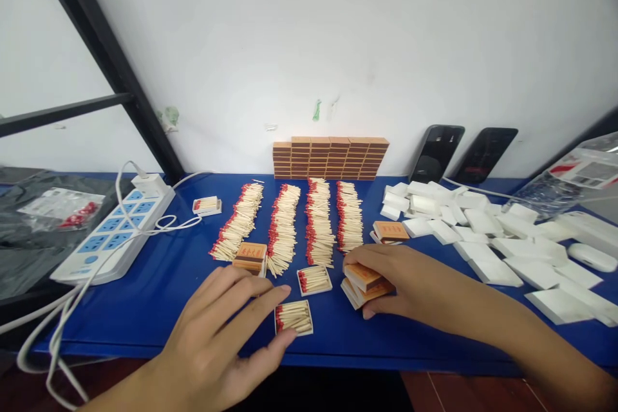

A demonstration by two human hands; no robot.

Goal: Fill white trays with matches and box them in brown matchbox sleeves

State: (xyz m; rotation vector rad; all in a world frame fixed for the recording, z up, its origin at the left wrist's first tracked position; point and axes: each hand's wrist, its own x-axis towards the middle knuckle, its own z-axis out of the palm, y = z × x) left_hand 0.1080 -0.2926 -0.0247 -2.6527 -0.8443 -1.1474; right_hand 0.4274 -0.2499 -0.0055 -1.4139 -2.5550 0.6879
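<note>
My left hand (217, 335) is spread above the table's front, thumb tip at the edge of a small white tray (309, 322) filled with red-tipped matches. Just behind lies another match-filled tray (315, 280). An orange matchbox (250, 259) sits beyond my left fingers, partly hidden by them. My right hand (386, 280) is closed around orange matchboxes (363, 275), at least two, one tilted on the other; the palm hides part of them. Behind them are more orange matchboxes (390, 232). Four rows of loose matches (284, 225) stretch toward the wall.
Stacked matchboxes (331, 158) stand against the wall. White empty-looking trays (483, 225) are heaped on the right, below two phones (437, 153). A power strip (116, 232) with white cables occupies the left, near a match-filled tray (207, 206). The blue table (159, 315) has a front edge.
</note>
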